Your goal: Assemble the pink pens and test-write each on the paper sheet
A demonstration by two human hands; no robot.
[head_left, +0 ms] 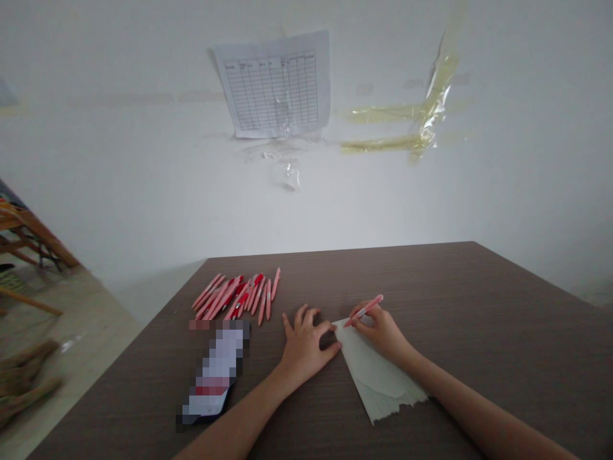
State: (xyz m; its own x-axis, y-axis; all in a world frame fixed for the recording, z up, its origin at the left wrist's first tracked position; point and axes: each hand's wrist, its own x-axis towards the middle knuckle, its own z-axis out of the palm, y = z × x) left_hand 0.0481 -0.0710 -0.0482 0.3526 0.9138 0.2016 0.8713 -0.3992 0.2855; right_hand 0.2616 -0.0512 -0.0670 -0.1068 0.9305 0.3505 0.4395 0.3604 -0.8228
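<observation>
My right hand (378, 331) is closed around a pink pen (366, 309), its tip down at the upper part of a torn sheet of paper (368, 374). The sheet lies on the table with a ragged near edge, and part of it is hidden beneath my right hand and forearm. Fingers spread, my left hand (306, 342) rests on the table, with thumb and index fingertip at the paper's left edge. Several pink and red pens (234, 297) lie in a loose pile farther to the left.
A phone-like device (215, 377), its screen pixelated, lies left of my left forearm. Behind the brown table (479, 319) rises a white wall with a taped printed chart (275, 86) and yellowish tape strips (426, 128). Wooden furniture (33, 233) stands at the far left.
</observation>
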